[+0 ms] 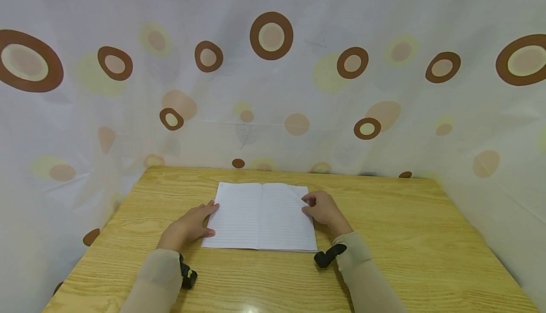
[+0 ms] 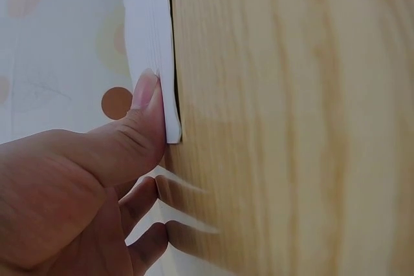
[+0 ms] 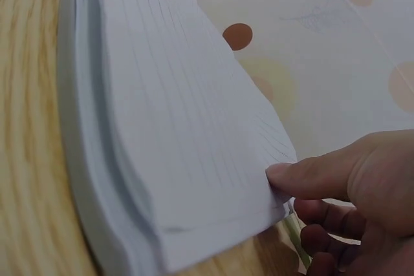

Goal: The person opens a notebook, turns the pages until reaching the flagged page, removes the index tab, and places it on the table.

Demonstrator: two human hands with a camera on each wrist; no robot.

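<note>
An open notebook with ruled white pages lies flat on the wooden table, its fold running down the middle. At its left edge rests my left hand, thumb and fingers spread onto the page margin. The left wrist view shows the thumb lying on the paper near the notebook's corner. My right hand pinches the right page near its upper outer edge, where the sheet bends slightly. In the right wrist view the thumb presses on top of the page; the fingertips underneath are partly hidden.
The wooden table extends on both sides of the notebook. A white curtain with brown and yellow circles hangs behind and at the sides. Each wrist carries a small black camera on a strap over a beige sleeve.
</note>
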